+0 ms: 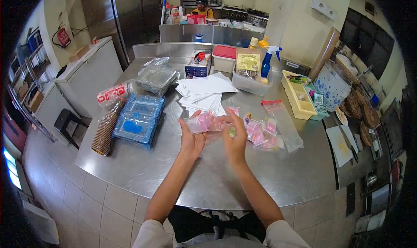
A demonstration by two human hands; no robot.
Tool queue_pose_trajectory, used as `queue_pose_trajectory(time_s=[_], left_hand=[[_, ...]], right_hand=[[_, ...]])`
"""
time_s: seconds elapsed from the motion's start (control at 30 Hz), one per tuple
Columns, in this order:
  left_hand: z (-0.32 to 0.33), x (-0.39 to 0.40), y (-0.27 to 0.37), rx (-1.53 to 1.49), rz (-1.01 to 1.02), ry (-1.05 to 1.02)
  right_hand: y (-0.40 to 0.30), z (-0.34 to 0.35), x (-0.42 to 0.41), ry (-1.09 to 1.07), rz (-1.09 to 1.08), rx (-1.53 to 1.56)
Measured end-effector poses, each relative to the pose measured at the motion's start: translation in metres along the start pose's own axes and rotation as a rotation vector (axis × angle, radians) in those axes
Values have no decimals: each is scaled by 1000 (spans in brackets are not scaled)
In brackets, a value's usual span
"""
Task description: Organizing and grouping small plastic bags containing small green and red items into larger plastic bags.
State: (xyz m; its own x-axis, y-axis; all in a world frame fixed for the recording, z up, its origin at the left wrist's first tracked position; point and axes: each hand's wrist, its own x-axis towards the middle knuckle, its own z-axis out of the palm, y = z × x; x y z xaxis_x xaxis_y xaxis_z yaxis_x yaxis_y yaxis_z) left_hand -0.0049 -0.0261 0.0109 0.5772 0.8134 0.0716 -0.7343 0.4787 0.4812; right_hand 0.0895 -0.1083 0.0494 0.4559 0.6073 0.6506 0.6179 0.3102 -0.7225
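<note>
My left hand, palm up, holds a small clear plastic packet with pink contents above the steel table. Close by the packet's right end is my right hand, its fingers bent and partly blurred; whether they grip the plastic is unclear. A small green item shows beside the right fingers. On the table to the right lies a heap of clear packets with pink and white contents. Next to that heap is a larger clear zip bag with a red top edge.
White paper sheets lie beyond my hands. Left are blue-tinted clear plastic containers and stacked brown cups. A clear bin and a yellow divided tray stand right. A person is behind the far counter.
</note>
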Motion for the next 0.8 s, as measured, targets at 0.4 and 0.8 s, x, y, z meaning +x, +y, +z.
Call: queue_pose_trajectory(time_s=[0.4,0.8], left_hand=[[1,-4,-10,62,-52,-14],[6,-8,7,1073,303,-206]], right_hand=[[31,-14,0,-135,182,5],[11,-42,17,-358,-5,-387]])
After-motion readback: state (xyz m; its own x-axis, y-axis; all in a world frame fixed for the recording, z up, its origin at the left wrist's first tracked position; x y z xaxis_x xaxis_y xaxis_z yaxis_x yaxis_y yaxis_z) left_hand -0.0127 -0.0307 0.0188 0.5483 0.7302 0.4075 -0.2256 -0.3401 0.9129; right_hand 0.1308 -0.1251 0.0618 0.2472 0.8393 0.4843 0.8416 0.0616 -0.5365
